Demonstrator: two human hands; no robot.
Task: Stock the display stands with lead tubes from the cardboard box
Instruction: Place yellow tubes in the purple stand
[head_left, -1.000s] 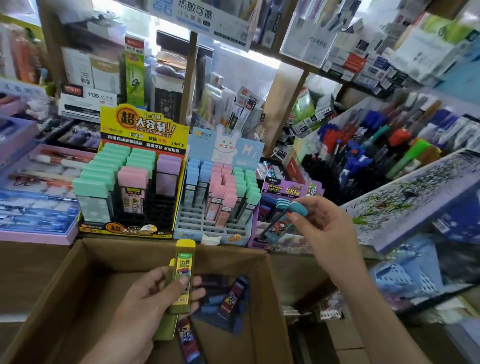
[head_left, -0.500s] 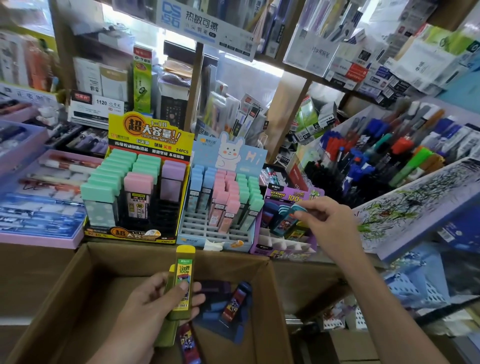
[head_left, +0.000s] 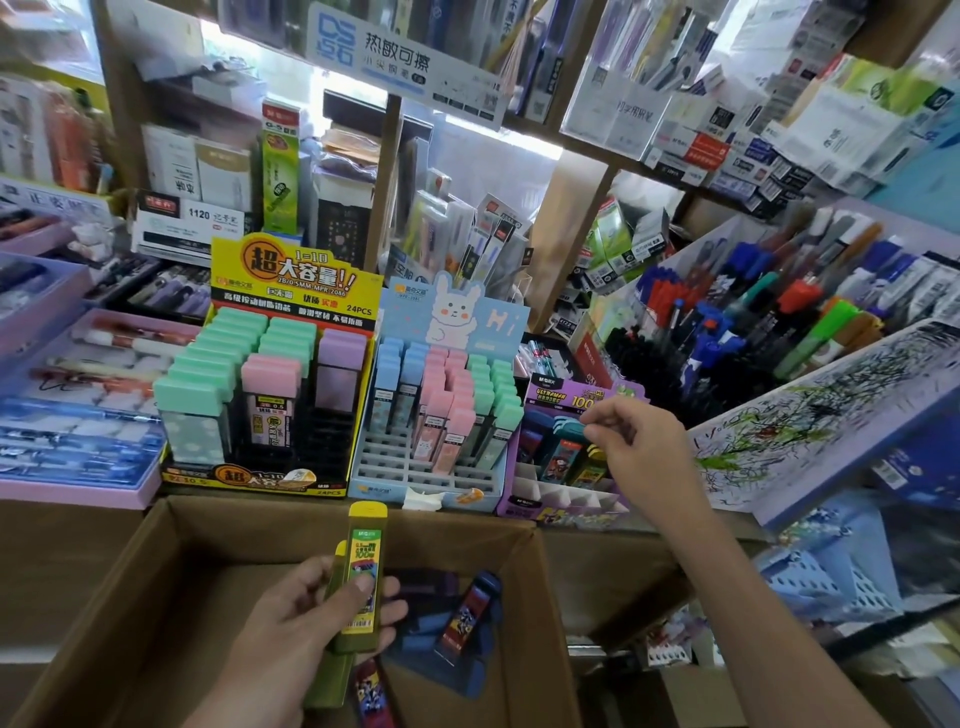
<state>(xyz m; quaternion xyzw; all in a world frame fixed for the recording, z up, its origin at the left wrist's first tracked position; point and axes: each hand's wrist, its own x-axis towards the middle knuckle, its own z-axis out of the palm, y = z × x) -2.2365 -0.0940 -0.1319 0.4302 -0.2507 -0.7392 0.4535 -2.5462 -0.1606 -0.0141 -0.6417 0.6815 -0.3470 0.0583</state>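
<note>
- Your left hand (head_left: 311, 618) clamps thumb (head_left: 358, 586) and fingers on a yellow tube (head_left: 365, 561), a second tube behind it, over the box (head_left: 171, 545).
- Your right hand (head_left: 644, 452) bunches its fingertips at the teal caps (head_left: 563, 425) in the purple stand (head_left: 566, 501), far right of the box; you cannot tell whether they pinch one.
- The tubes look light, stiff and smooth, probably slippery: pinch the flat sides near the cap.
- Dark tubes (head_left: 467, 618) lie in the box, near right.
- A second ago your right hand held a teal-capped tube above the stand; now it sits down among the slots. Your left hand has barely moved.
</note>
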